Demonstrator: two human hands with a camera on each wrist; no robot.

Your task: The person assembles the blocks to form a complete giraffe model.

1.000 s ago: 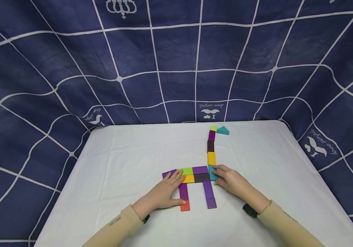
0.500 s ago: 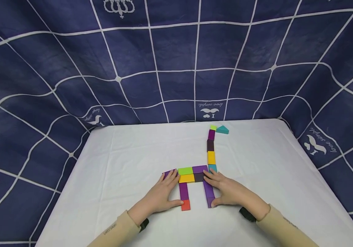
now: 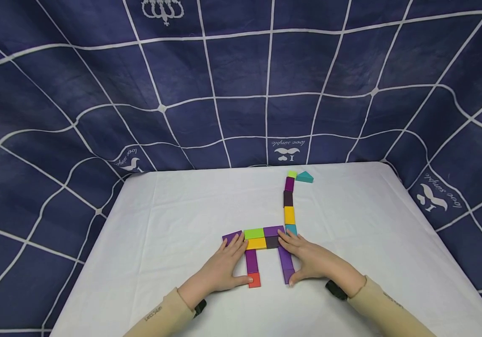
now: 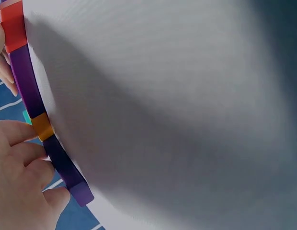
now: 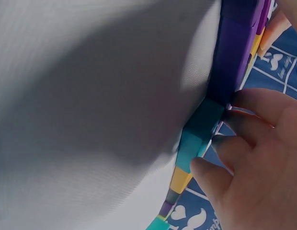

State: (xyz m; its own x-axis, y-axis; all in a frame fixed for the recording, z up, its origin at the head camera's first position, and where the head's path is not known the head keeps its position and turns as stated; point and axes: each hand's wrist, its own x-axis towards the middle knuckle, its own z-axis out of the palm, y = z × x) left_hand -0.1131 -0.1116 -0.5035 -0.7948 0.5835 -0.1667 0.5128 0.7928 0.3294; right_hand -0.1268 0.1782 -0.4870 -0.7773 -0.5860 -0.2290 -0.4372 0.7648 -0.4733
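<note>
Flat coloured blocks lie joined in an animal-like outline on the white table. My left hand [image 3: 220, 270] spreads over its left side, fingertips at the tilted purple block [image 3: 231, 236] and yellow block [image 3: 255, 243], thumb on the red block [image 3: 255, 280] below a magenta block [image 3: 251, 260]. My right hand [image 3: 314, 259] has fingertips by the dark block [image 3: 272, 242] and the teal block [image 5: 203, 120], which it partly hides. Its thumb touches the lower end of the purple leg, at a purple block [image 3: 287, 277]. A lime block [image 3: 254, 233] and another purple block [image 3: 273, 230] form the top row.
From the teal block a column runs back: yellow [image 3: 289, 215], dark [image 3: 288, 199], magenta [image 3: 289, 184] and small lime [image 3: 292, 174] blocks, with a teal triangle [image 3: 305, 177] beside its top. A dark blue gridded cloth [image 3: 241, 121] hangs around the table [image 3: 190, 201].
My right hand has moved left and nearer from the teal block to the purple leg blocks. My left fingers have drawn back slightly left, uncovering the lime and yellow blocks.
</note>
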